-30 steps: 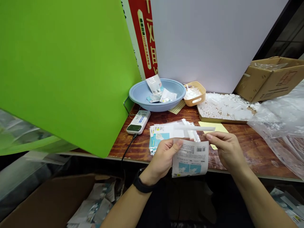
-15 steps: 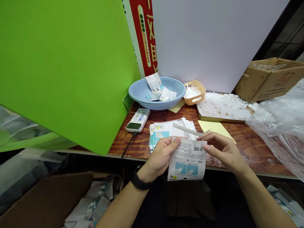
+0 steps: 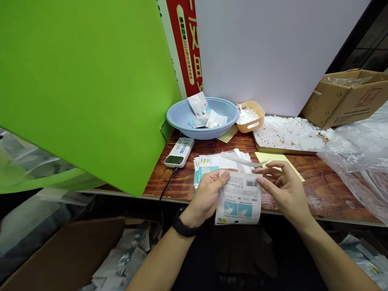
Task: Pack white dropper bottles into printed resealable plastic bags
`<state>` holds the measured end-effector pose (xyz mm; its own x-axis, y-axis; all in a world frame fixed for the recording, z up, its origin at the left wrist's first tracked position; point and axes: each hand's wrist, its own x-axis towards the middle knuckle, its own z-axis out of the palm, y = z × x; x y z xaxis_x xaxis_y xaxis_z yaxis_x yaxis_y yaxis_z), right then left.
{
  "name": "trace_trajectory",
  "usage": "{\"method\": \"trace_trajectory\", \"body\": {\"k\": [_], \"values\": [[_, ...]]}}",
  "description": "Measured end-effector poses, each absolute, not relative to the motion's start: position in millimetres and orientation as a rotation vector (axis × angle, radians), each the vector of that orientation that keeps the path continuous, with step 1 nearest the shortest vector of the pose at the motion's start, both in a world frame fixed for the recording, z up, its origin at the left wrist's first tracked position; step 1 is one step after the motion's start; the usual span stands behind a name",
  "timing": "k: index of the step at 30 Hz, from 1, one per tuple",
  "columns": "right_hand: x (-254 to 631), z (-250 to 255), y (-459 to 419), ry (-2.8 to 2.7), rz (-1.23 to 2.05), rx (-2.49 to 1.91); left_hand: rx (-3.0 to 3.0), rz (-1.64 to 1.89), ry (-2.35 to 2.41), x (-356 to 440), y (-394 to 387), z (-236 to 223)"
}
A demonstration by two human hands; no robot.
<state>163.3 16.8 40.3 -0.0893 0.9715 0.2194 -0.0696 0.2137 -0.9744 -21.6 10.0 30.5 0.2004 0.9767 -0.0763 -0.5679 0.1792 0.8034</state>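
A white printed plastic packaging bag (image 3: 239,196), with a barcode and two blue pictures upside down on its face, hangs just past the table's front edge. My left hand (image 3: 206,198) is closed on its upper left part, thumb in front. At the upper right corner, my right hand (image 3: 286,192) pinches the bag between thumb and fingers; its fingertips are partly hidden behind the edge. A pale narrow strip (image 3: 242,160) curves above the bag's top edge, reaching toward my right index finger. Behind the bag lies a stack of similar printed bags (image 3: 207,162).
A blue basin (image 3: 178,125) holds several filled packets. Beside it stand an orange basket (image 3: 259,121) and a tray of small white pieces (image 3: 281,135). A white power bank (image 3: 180,151), yellow sheet (image 3: 280,161), cardboard box (image 3: 333,101) and clear plastic (image 3: 357,161) surround the work area. A green panel (image 3: 91,81) stands left.
The bag and both hands sit slightly higher in view. The strip's right end has bent upward, closer to my right fingers. My view has shifted a little.
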Motion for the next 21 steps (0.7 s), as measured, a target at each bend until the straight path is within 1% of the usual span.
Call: {"method": "trace_trajectory", "body": {"k": [3, 7, 14, 21], "values": [[160, 39, 14, -1.258, 1.185, -1.015, 0.731, 1.252, 0.718, -21, 9, 29], [164, 39, 17, -1.338, 1.33, -1.102, 0.745, 1.272, 0.762, -22, 8, 27], [172, 46, 24, -1.143, 1.652, -1.014, 0.74, 1.197, 0.716, -22, 8, 31], [176, 49, 23, -0.982, 1.811, -1.018, 0.717, 1.127, 0.654, -24, 5, 35]]}}
